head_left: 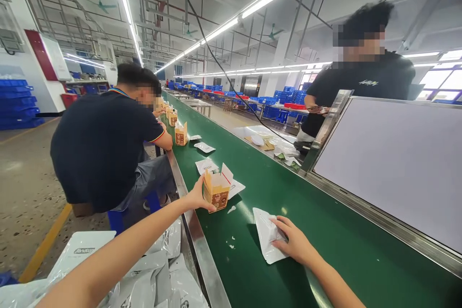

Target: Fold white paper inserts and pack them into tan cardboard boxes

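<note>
My left hand [199, 196] grips the near left side of a small brown-and-yellow printed box [219, 194], which stands upright on the green conveyor belt [231, 238] with its top flaps up. Closer to me, my right hand [291, 240] pinches a white sealed pouch [265, 237] by its right side, tilted just over the belt. Beside and behind the box lie a second white pouch [236, 188], partly hidden by it, and another pouch [206, 166]. The inside of the box cannot be seen from here.
White pouches [155, 274] are heaped below the belt's left metal edge [202, 245]. Farther along stand more open boxes [181, 134] near a seated co-worker [104, 149]. Another person [361, 72] stands across the belt, behind a pale panel [393, 163].
</note>
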The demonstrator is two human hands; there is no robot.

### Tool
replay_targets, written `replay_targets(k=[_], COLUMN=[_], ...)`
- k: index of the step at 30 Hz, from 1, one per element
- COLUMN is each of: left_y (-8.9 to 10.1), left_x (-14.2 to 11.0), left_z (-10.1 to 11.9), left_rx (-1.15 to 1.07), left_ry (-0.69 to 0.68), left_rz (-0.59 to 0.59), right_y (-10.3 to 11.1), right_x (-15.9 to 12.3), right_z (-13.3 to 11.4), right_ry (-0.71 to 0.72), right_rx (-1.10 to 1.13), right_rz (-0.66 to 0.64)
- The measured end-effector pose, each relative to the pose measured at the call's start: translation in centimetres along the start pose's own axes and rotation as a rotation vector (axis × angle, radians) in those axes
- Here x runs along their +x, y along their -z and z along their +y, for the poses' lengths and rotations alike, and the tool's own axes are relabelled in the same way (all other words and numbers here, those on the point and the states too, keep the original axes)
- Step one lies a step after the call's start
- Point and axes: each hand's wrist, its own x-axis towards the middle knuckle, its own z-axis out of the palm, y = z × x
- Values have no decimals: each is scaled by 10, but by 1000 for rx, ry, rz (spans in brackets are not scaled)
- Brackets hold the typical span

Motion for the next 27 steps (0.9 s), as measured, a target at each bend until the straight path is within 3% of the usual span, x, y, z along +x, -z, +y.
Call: replay_targets(k=[5, 8, 11, 13, 15, 18, 20, 23, 25, 27], left_y=[-38, -54, -68, -81, -96, -115, -124, -133, -142, -154], left_x=[0, -14, -41, -62, -81, -104, -116, -129, -138, -146], left_z=[10, 24, 47, 65, 82, 100, 105, 107, 108, 109], left_rx=[-21, 39, 146, 214, 273, 345, 366, 402, 454, 511], left_ry=[-31, -114, -257, -339, -434, -622, -719, -749, -737, -734], left_rz=[62, 82, 65, 37, 20, 58, 48, -10, -41, -116], right_y=[-5, 8, 34, 51, 61, 62, 59, 59, 57, 52], right_x=[-27, -55, -90, -109, -121, -132, -144, -172, -192, -208], right_z=[-1, -17, -56, -89, -116, -134, -131, -116, -102, -87], right_ry=[-24, -73, -98, 60, 316, 543, 550, 480, 470, 491], right_rx=[-52, -48, -22, -102, -270, -422, -379, -274, -247, -248], right_rz=[240, 406, 826, 1132, 1239, 1069, 796, 398, 304, 308])
